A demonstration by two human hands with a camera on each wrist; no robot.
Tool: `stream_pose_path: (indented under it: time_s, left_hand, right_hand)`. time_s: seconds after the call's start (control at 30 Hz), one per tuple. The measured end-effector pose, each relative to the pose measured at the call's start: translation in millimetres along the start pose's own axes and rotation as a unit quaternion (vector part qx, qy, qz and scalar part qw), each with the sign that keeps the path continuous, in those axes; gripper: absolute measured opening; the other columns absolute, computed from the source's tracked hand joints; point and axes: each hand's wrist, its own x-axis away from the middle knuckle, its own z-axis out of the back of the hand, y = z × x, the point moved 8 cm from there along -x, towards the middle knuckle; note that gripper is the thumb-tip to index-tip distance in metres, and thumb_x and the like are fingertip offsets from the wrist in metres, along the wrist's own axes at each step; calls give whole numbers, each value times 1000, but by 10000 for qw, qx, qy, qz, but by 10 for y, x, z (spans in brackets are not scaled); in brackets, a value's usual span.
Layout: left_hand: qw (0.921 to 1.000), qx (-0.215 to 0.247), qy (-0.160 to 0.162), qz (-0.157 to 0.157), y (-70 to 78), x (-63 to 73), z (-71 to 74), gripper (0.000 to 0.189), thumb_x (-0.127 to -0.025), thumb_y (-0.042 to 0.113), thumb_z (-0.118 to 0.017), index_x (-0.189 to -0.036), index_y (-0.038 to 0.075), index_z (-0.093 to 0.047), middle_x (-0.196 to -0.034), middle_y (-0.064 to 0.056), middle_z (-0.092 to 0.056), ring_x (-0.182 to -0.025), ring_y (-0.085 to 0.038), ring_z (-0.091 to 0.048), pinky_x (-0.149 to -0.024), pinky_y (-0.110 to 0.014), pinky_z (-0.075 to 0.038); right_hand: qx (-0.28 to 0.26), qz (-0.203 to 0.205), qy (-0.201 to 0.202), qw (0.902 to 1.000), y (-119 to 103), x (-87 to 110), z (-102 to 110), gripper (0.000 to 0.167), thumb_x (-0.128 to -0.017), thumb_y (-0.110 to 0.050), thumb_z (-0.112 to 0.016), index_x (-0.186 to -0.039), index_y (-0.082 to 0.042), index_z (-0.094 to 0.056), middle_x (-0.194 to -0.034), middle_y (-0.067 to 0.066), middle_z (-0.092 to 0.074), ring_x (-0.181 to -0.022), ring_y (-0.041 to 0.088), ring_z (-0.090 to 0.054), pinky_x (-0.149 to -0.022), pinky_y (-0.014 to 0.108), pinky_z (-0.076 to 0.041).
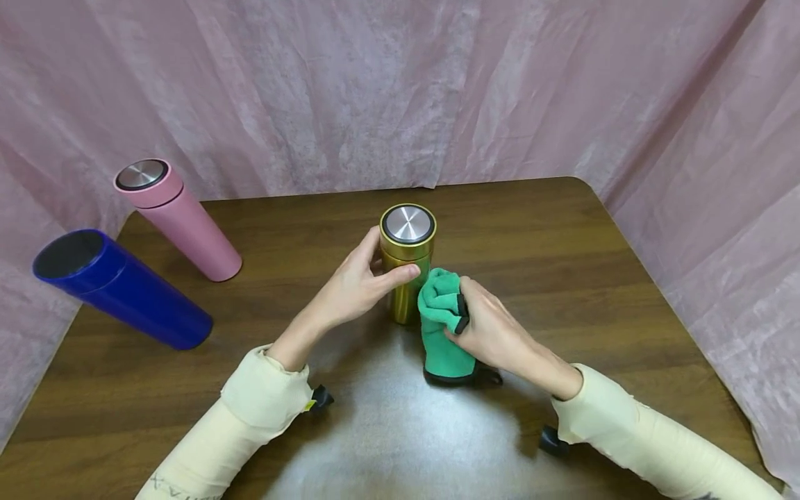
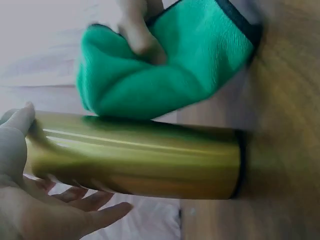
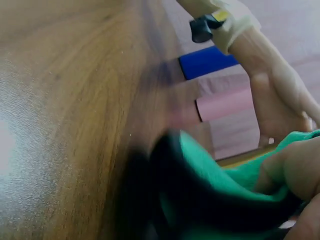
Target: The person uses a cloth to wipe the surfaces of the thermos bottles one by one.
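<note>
well inside table edge (image 1: 512, 192), room rightward — left fingers (image 2: 112, 215) round gold flask (image 1: 405, 302), right fingers (image 3: 300, 162) round green cloth (image 1: 446, 357)

In the clear head view, broad white glare is cast on the wooden tabletop (image 1: 387, 430) among soft shadows. Highlights are streaked along the gold flask (image 2: 150, 160) in the hazy left wrist view; in the right, the green cloth (image 3: 200, 160) is heavily blurred near its black edging (image 3: 200, 205).

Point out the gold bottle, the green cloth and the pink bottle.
Gold bottle (image 2: 145, 157): left wrist view, on the middle of its body.
Green cloth (image 1: 436, 333): head view, on the fabric just below its folds.
Pink bottle (image 1: 186, 226): head view, on its body below the lid.
</note>
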Motion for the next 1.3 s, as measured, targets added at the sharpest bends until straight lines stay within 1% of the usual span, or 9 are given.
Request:
stream_pose_path:
  time_s: [0.1,0.2,0.4,0.53,0.67,0.87,0.97,1.17,1.3]
  left_hand:
    - [9999,-7,149,-37,50,-1,34,62,-93,19,-80,-144,8,-47,-130,-8,-61,-116,-23,-62,-101,-42,-51]
    - [9997,-46,230,-120,96,-15,43,68,-92,20,-82,-148,10,-44,-132,-6,-60,-113,-22,-62,-98,-42,-52]
    - [9995,278,142,-86,134,-120,37,71,-93,18,-80,-151,12,-40,-133,-6,-59,-116,-22,-60,-101,-42,-50]
    - [9985,498,92,207,89,-170,66,63,-95,19,-78,-148,14,-44,-127,-6,-63,-108,-25,-62,-94,-41,-52]
    - [9966,665,154,451,48,-183,102,60,-95,22,-78,-146,17,-47,-124,-6,-64,-108,-24,-62,-91,-39,-52]
    - [9950,728,315,611,38,-182,122,62,-93,25,-79,-146,17,-47,-124,-7,-64,-108,-24,-63,-91,-39,-53]
    - [9949,664,379,657,44,-187,126,63,-93,26,-80,-146,16,-47,-124,-7,-64,-109,-24,-64,-94,-40,-53]
    - [9944,550,471,769,50,-212,140,60,-93,30,-81,-143,16,-50,-124,-5,-64,-109,-22,-65,-96,-40,-53]
    - [9932,570,569,841,40,-243,165,59,-93,29,-81,-142,14,-51,-125,-6,-65,-110,-22,-64,-97,-40,-53]
  right_hand:
    - [99,677,515,9963,-177,81,126,37,-79,3,-80,-105,-5,-56,-100,7,-56,-93,21,-55,-81,41,-52]
    - [167,1352,926,9863,-342,143,230,38,-78,8,-79,-109,-5,-60,-108,8,-56,-101,23,-56,-87,41,-53]
    - [524,2468,1532,9554,-557,198,355,53,-71,18,-53,-120,1,-65,-119,16,-59,-108,33,-56,-92,44,-51]
    - [813,2748,1644,9439,-576,177,368,56,-78,16,-45,-128,-1,-64,-121,16,-60,-104,34,-55,-91,42,-48]
    - [1081,2863,1486,9403,-571,136,322,64,-79,15,-40,-136,-5,-60,-124,17,-58,-104,36,-53,-93,44,-46]
    - [1627,3061,1287,9291,-650,87,195,72,-74,18,-48,-142,-7,-57,-128,20,-55,-105,38,-53,-89,48,-47]
    - [2304,3161,1357,9103,-736,74,117,65,-81,16,-56,-141,-9,-59,-130,17,-56,-104,38,-54,-81,46,-48]
    - [3814,3336,1605,8471,-882,63,-91,44,-100,-2,-54,-141,-14,-60,-132,11,-58,-107,35,-56,-68,39,-46]
    - [4311,3475,1599,8172,-904,26,-242,41,-103,-9,-53,-143,-16,-59,-140,8,-56,-106,31,-54,-67,34,-42]
